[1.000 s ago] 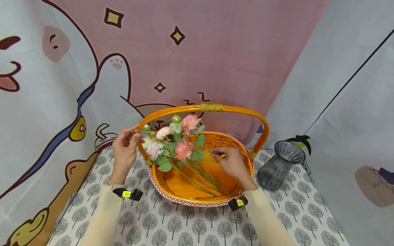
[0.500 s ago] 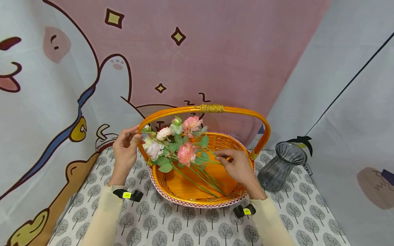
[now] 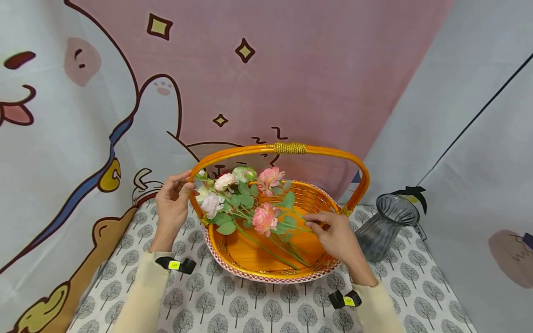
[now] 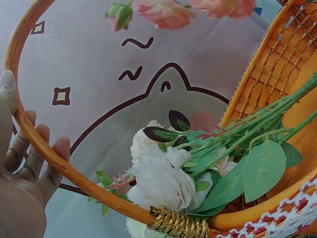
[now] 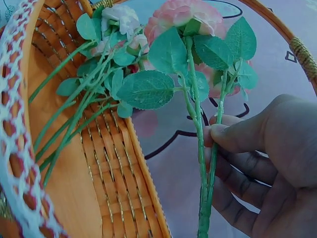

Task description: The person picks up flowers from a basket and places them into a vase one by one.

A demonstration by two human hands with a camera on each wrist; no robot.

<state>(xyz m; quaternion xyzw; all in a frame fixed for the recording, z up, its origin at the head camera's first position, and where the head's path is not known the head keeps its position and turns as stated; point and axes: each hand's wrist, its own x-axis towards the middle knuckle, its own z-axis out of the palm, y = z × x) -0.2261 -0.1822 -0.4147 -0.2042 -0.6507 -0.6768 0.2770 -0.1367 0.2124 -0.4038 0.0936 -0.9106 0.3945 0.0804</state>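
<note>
An orange woven basket (image 3: 272, 278) with a tall arched handle (image 3: 329, 151) stands on the cloth. My left hand (image 3: 172, 206) holds the handle's left side, thumb on one face and fingers behind it. Between thumb and fingers, my right hand (image 3: 336, 237) pinches the green stem (image 5: 213, 168) of a spray of pink flowers (image 3: 265, 218) over the basket. In the right wrist view this stem forks, with leaves below the blooms. White and cream flowers (image 3: 212, 205) lean inside the basket's left end, their bare stems (image 3: 270, 252) slanting down to its floor.
A grey ribbed glass vase (image 3: 385, 226) stands right of the basket, close to the right arm. Tree-patterned cloth (image 3: 237, 305) covers the table. A cartoon-printed curtain (image 3: 308, 69) hangs close behind.
My right hand has moved right and slightly toward me, drawing the pink flowers the same way, away from the white ones. The left hand keeps its place on the handle.
</note>
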